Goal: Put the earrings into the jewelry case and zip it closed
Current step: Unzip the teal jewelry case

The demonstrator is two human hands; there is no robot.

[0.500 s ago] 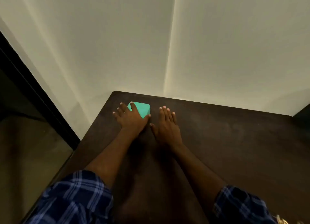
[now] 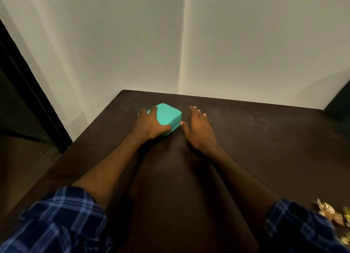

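Observation:
A small teal jewelry case (image 2: 168, 115) sits closed on the dark table (image 2: 246, 139) near its far left corner. My left hand (image 2: 149, 123) grips the case from its left and near side, the thumb curled along the front edge and a finger over the top. Just right of the case, my right hand (image 2: 198, 129) lies flat on the table with fingers straight, its thumb tip close to the case's corner. Gold earrings (image 2: 329, 213) lie in a blurred pile at the bottom right edge, beside my right sleeve.
The table stands in a corner of pale walls (image 2: 246, 44). Its left edge drops off toward a dark doorway (image 2: 22, 101) and the floor. A dark object (image 2: 339, 103) sits at the far right of the table.
The case has come nearer and turned, showing more of its top and side. My left hand now wraps its near edge. My right hand has shifted slightly right.

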